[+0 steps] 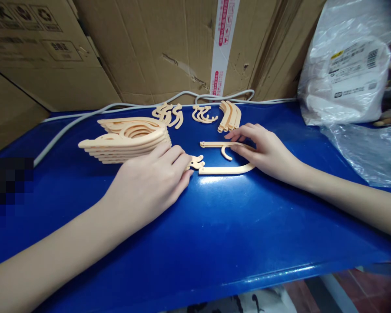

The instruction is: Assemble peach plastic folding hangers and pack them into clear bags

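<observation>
My left hand [156, 174] pinches a small beige plastic piece with forked, knobbed ends [197, 162]; most of it is hidden under the fingers. My right hand [263, 150] has its thumb and fingers closed on the upper of two beige curved arms [215, 144], which look like folding hanger parts. The lower curved arm [221, 171] lies on the blue table with its bent end by the right hand. Between the two arms rests a small beige hook [226, 153]. Left of the left hand stands a neat stack of beige hangers [124, 140].
Along the back of the blue table [195, 243] lie loose beige hooks [204, 114], S-shaped pieces [167, 115] and a bundle of curved arms [230, 116]. A white cable [111, 105] runs before cardboard boxes [163, 48]. Plastic-wrapped goods [348, 78] stand at right.
</observation>
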`<state>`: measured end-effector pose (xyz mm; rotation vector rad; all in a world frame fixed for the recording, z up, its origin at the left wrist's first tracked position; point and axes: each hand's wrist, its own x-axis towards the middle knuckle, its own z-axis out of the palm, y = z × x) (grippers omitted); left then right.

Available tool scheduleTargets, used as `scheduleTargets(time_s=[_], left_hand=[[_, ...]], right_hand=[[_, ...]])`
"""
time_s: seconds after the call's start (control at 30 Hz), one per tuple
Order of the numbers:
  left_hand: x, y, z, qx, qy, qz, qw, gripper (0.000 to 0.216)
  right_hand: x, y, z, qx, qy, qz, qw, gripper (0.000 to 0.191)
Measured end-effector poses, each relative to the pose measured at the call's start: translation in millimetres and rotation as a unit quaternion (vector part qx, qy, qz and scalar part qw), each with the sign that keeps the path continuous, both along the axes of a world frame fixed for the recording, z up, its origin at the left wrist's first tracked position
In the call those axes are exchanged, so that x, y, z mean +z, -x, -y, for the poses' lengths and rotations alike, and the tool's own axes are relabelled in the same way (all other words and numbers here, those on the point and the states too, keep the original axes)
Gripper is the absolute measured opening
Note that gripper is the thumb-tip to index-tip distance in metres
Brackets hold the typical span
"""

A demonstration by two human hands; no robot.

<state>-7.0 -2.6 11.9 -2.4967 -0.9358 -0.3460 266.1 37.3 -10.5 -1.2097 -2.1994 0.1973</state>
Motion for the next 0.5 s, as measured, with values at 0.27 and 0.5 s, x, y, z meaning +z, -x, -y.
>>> scheduleTargets(time_s=[0.27,0.5], left_hand=[[0.2,0,1,0.001,-0.025,0.016,1.0,0.027],[0.0,1,0,0.004,-0.019,0.03,0.999,0.023]], right_hand=[[9.8,14,23,0.061,-0.15,0.113,0.98,0.035],[13.6,20,35,0.129,-0.227,0.21,0.942,0.04]])
